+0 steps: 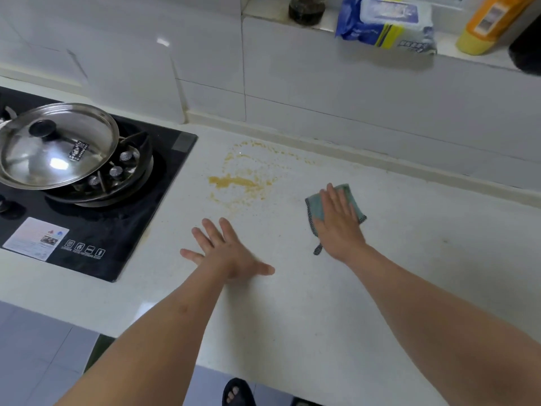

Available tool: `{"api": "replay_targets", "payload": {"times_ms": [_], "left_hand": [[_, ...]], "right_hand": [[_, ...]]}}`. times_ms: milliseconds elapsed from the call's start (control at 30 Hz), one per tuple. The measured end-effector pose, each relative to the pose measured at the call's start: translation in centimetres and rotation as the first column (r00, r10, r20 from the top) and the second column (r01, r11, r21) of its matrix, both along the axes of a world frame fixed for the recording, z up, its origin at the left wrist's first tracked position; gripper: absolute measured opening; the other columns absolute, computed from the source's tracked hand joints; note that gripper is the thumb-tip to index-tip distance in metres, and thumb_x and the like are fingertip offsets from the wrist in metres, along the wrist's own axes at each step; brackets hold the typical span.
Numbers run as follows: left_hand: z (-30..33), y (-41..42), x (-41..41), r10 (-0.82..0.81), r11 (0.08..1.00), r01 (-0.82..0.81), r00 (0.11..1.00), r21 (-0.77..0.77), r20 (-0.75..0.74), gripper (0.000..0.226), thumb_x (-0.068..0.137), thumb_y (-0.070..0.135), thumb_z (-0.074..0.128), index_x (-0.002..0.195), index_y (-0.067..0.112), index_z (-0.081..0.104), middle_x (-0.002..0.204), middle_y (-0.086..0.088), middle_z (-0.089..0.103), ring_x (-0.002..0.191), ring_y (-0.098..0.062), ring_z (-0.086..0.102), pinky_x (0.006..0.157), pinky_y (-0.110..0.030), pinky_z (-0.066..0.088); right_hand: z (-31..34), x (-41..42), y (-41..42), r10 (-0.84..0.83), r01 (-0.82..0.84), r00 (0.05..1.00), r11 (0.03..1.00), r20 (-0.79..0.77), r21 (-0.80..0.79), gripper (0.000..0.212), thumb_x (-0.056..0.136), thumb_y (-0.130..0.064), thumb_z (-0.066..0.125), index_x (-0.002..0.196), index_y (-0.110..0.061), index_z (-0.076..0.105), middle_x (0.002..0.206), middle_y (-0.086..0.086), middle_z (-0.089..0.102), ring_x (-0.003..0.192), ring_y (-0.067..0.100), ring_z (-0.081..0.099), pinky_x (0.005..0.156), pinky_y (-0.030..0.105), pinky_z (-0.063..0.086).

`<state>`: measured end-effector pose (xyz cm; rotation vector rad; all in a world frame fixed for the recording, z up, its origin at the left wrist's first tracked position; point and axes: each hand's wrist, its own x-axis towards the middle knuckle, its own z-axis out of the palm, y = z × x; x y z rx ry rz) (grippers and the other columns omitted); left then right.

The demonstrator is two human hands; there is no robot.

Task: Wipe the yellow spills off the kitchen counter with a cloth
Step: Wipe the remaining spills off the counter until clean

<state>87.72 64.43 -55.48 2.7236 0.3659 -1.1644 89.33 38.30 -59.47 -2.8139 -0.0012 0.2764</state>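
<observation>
Yellow spills [238, 181] are smeared and speckled over the white kitchen counter [322, 288], just right of the stove. A folded teal cloth [314, 207] with a dark dotted edge lies flat on the counter to the right of the spills. My right hand [339, 222] presses on the cloth with straight fingers and covers most of it. My left hand [227, 252] rests flat on the bare counter with fingers spread, just in front of the spills and apart from them.
A black gas stove [152, 200] sits at the left with a steel pan and lid [58, 145] on its burner. On the ledge behind stand a wet-wipes pack [386, 23], a dark jar [307, 8] and an orange bottle [489, 24].
</observation>
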Motion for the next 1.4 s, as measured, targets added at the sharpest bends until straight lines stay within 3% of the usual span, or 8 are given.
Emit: {"api": "replay_targets", "payload": {"times_ms": [167,300,400,633,967,1100,1200,1400], "left_hand": [[1.9,-4.0,0.8,-0.223,0.955,0.197,0.970,0.222,0.100,0.154,0.066,0.071,0.079,0.155,-0.002,-0.023,0.163,-0.025,-0.031,0.153,-0.042,-0.025,0.116,-0.076,-0.006],[1.7,-9.1,1.6,-0.400,0.910,0.414,0.874,0.006,0.277,0.127,0.082,0.043,0.080,0.161,0.002,-0.009,0.170,-0.014,-0.017,0.159,-0.030,-0.011,0.126,-0.058,0.006],[1.8,-11.7,2.7,-0.370,0.889,0.440,0.854,-0.127,0.365,0.101,0.086,0.042,0.078,0.160,0.004,0.019,0.167,-0.012,0.019,0.153,-0.028,0.022,0.121,-0.046,0.025],[1.0,-14.0,4.8,-0.378,0.919,0.393,0.865,0.023,0.329,0.074,0.086,0.057,0.074,0.137,0.008,0.053,0.128,-0.009,0.051,0.113,-0.028,0.056,0.088,-0.037,0.050],[0.5,-12.1,4.4,-0.385,0.912,0.409,0.838,0.020,0.386,0.063,0.081,0.073,0.066,0.121,0.026,0.057,0.124,0.008,0.049,0.093,-0.015,0.050,0.070,-0.033,0.037],[0.9,-11.9,4.5,-0.381,0.907,0.421,0.842,-0.023,0.382,0.079,0.084,0.070,0.066,0.149,0.029,0.048,0.160,0.008,0.038,0.134,-0.016,0.050,0.097,-0.035,0.047],[1.5,-11.3,5.1,-0.363,0.910,0.409,0.863,-0.064,0.351,0.084,0.081,0.071,0.070,0.153,0.034,0.045,0.163,0.011,0.037,0.138,-0.018,0.049,0.108,-0.035,0.043],[2.8,-9.1,6.1,-0.160,0.920,0.264,0.928,-0.289,0.338,0.069,0.086,0.044,0.079,0.148,0.023,0.056,0.155,0.008,0.050,0.138,-0.018,0.052,0.114,-0.033,0.041]], "right_hand": [[0.0,-1.0,-2.2,0.231,-0.234,0.972,0.970,-0.051,-0.069,0.062,0.108,-0.052,0.015,0.164,-0.032,-0.001,0.169,-0.019,-0.012,0.157,0.008,-0.013,0.127,0.045,-0.007],[0.1,1.0,-7.8,-0.010,0.001,0.996,0.996,-0.091,-0.094,0.066,0.106,-0.054,0.012,0.164,-0.029,-0.006,0.170,-0.014,-0.017,0.157,0.015,-0.017,0.127,0.048,-0.007],[-0.2,2.4,-12.9,-0.254,0.239,0.961,0.962,-0.111,-0.136,0.072,0.104,-0.057,0.011,0.164,-0.021,-0.010,0.171,-0.001,-0.016,0.157,0.021,-0.018,0.126,0.050,-0.006],[-0.7,6.4,-13.2,-0.666,0.664,0.737,0.745,-0.116,-0.060,0.088,0.101,-0.055,0.022,0.160,0.003,-0.009,0.170,0.018,-0.013,0.157,0.028,-0.015,0.126,0.050,-0.009],[0.5,12.3,1.3,-0.319,0.336,0.925,0.941,-0.207,0.047,0.091,0.101,-0.055,0.027,0.158,0.003,-0.015,0.168,0.018,-0.022,0.155,0.030,-0.025,0.125,0.051,-0.014],[0.8,13.5,1.8,0.043,-0.029,0.984,0.996,-0.172,0.084,0.074,0.105,-0.047,0.020,0.163,-0.010,-0.007,0.171,0.003,-0.017,0.157,0.018,-0.019,0.126,0.047,-0.011],[0.6,13.0,-3.1,0.216,-0.215,0.971,0.976,-0.104,0.025,0.062,0.107,-0.041,0.018,0.165,-0.024,0.003,0.172,-0.007,-0.008,0.158,0.013,-0.007,0.126,0.045,0.004],[0.1,7.6,-12.6,-0.058,0.055,0.998,0.994,-0.031,-0.090,0.059,0.106,-0.048,0.011,0.163,-0.036,0.002,0.171,-0.015,-0.004,0.157,0.010,-0.003,0.125,0.044,0.006]]}}
